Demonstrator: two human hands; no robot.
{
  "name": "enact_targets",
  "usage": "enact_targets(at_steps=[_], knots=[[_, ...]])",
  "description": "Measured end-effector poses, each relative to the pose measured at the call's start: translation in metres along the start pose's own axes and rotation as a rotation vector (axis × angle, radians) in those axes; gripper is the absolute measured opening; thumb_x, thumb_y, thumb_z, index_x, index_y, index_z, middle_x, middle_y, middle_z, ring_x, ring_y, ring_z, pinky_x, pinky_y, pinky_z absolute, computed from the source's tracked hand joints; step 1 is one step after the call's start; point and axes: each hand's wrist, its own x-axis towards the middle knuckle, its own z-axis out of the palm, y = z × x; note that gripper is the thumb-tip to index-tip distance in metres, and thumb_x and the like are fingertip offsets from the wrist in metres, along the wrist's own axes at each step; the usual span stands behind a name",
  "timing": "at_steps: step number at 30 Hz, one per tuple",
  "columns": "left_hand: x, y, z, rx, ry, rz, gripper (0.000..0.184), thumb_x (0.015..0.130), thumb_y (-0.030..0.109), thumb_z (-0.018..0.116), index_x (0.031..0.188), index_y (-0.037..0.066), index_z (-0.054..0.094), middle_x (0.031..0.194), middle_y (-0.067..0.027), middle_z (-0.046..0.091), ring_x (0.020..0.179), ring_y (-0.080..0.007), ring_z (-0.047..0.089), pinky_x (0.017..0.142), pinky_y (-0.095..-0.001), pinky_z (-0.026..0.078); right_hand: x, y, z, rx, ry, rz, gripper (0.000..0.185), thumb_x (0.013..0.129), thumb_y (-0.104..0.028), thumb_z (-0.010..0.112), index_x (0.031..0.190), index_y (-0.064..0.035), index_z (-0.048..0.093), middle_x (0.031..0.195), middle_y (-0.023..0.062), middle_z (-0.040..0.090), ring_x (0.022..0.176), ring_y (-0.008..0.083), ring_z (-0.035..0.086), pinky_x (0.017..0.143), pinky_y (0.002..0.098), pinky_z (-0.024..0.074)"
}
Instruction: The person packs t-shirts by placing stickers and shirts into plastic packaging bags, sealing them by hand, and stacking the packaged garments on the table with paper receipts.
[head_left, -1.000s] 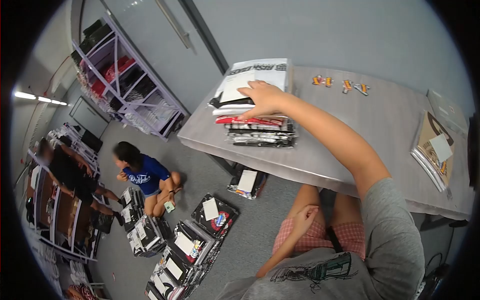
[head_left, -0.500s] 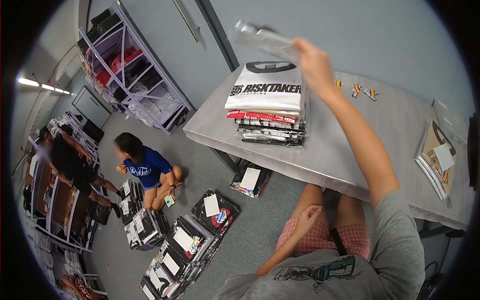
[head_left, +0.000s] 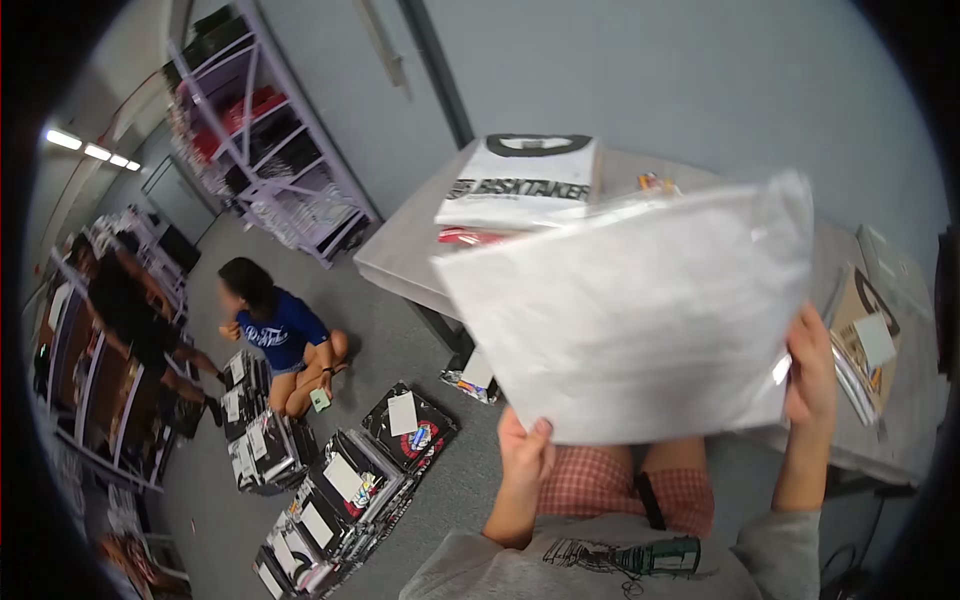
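Observation:
A flat white folded garment in a clear plastic bag (head_left: 630, 320) is held up in front of me, its plain side facing me. My left hand (head_left: 525, 455) grips its lower left corner, thumb on top. On the lower right edge, my right hand (head_left: 810, 368) is closed around the plastic. Behind the package, a stack of folded shirts topped by a white printed shirt (head_left: 525, 185) sits on the table (head_left: 400, 255). The package hides the lower part of that stack and much of the tabletop.
Bagged shirts with a beige one on top (head_left: 865, 340) lie at the table's right end. Small colourful tags (head_left: 657, 184) are near the wall. Rows of bagged shirts (head_left: 345, 480) stand on the floor. A person in blue (head_left: 285, 330) sits there; another person (head_left: 130, 300) stands by shelves.
My right hand has come back from above the stack, and the clear-bagged package now faces me spread flat. My left hand has risen from my lap and taken its lower left corner.

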Motion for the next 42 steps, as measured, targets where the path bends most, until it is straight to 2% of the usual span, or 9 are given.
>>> enact_targets(at_steps=[8, 11, 13, 17, 21, 24, 27, 33, 42], knots=[[-0.049, -0.018, -0.043, -0.314, -0.079, -0.473, 0.041, 0.086, 0.012, 0.051, 0.123, 0.002, 0.037, 0.114, -0.0091, 0.051, 0.107, -0.0185, 0.049, 0.092, -0.0334, 0.039, -0.049, 0.044, -0.107, -0.365, 0.482, -0.104, 0.038, 0.079, 0.001, 0.051, 0.116, -0.0007, 0.044, 0.108, 0.0144, 0.054, 0.098, 0.0266, 0.053, 0.085, 0.0361, 0.0433], [-0.051, -0.006, -0.049, -0.314, -0.027, -0.621, 0.039, 0.088, 0.013, 0.047, 0.124, 0.004, 0.035, 0.111, -0.0071, 0.053, 0.101, -0.0168, 0.053, 0.086, -0.0299, 0.045, -0.042, 0.074, -0.172, -0.654, 0.496, -0.307, 0.023, 0.085, -0.004, 0.048, 0.107, -0.0007, 0.052, 0.109, 0.0096, 0.054, 0.094, 0.0179, 0.057, 0.077, 0.0298, 0.0463], [-0.05, 0.005, -0.059, -0.283, -0.219, -0.972, 0.039, 0.088, 0.015, 0.048, 0.123, 0.003, 0.035, 0.105, -0.0049, 0.056, 0.089, -0.0137, 0.058, 0.073, -0.0265, 0.051, -0.038, 0.074, -0.168, -1.536, 0.359, -0.673, 0.02, 0.081, 0.003, 0.045, 0.099, 0.004, 0.054, 0.109, 0.0095, 0.055, 0.098, 0.0207, 0.055, 0.08, 0.0301, 0.0446], [-0.051, -0.019, -0.11, 0.183, -0.003, -1.11, 0.032, 0.086, 0.022, 0.054, 0.114, 0.01, 0.048, 0.094, -0.0026, 0.059, 0.078, -0.0109, 0.06, 0.06, -0.0268, 0.053, -0.032, 0.091, -0.194, -1.724, 0.193, -0.313, 0.023, 0.072, 0.01, 0.043, 0.092, 0.0053, 0.054, 0.103, 0.0163, 0.056, 0.095, 0.0318, 0.054, 0.082, 0.0346, 0.0425], [-0.037, -0.038, -0.151, 0.791, -0.224, -1.142, 0.041, 0.079, 0.037, 0.06, 0.113, 0.014, 0.051, 0.091, -0.0018, 0.061, 0.07, -0.0147, 0.06, 0.056, -0.0332, 0.049, -0.026, 0.097, -0.19, -1.781, 0.156, -0.298, 0.029, 0.071, 0.01, 0.043, 0.097, 0.0047, 0.054, 0.105, 0.0196, 0.054, 0.096, 0.0355, 0.052, 0.084, 0.0384, 0.0404], [-0.012, -0.037, -0.135, 1.563, -0.598, -0.857, 0.053, 0.077, 0.043, 0.058, 0.12, 0.014, 0.045, 0.107, -0.0105, 0.055, 0.094, -0.0274, 0.054, 0.072, -0.042, 0.047, -0.025, 0.107, -0.208, -1.887, 0.127, -0.287, 0.033, 0.075, 0.003, 0.05, 0.108, 0.0017, 0.052, 0.109, 0.0183, 0.053, 0.099, 0.0328, 0.052, 0.086, 0.0379, 0.0411], [-0.016, -0.057, -0.097, 1.92, -0.402, -0.539, 0.056, 0.077, 0.046, 0.054, 0.122, 0.014, 0.044, 0.12, -0.0187, 0.044, 0.106, -0.0364, 0.044, 0.083, -0.0485, 0.038, -0.028, 0.107, -0.189, -1.809, 0.216, -0.241, 0.034, 0.07, 0.004, 0.047, 0.103, 0.0035, 0.055, 0.112, 0.0212, 0.051, 0.102, 0.0366, 0.048, 0.089, 0.0384, 0.038], [-0.042, -0.129, -0.042, 2.074, -0.545, -0.43, 0.089, 0.069, 0.075, 0.035, 0.136, 0.016, 0.024, 0.138, -0.0262, 0.013, 0.122, -0.0559, 0.004, 0.093, -0.0663, 0.004, -0.031, 0.097, -0.143, -1.758, 0.343, -0.189, 0.034, 0.071, -0.003, 0.044, 0.102, 0.0027, 0.057, 0.109, 0.0216, 0.053, 0.103, 0.0358, 0.049, 0.091, 0.0393, 0.0369], [0.024, -0.147, -0.063, 1.77, -0.968, -0.34, 0.103, 0.056, 0.075, 0.052, 0.133, 0.01, 0.03, 0.136, -0.0284, 0.017, 0.122, -0.0556, 0.005, 0.097, -0.0621, 0.003, -0.043, 0.094, -0.104, -1.539, 0.456, -0.331, 0.018, 0.078, -0.017, 0.053, 0.08, -0.0001, 0.058, 0.088, 0.0162, 0.057, 0.086, 0.0329, 0.052, 0.074, 0.0399, 0.0412]])
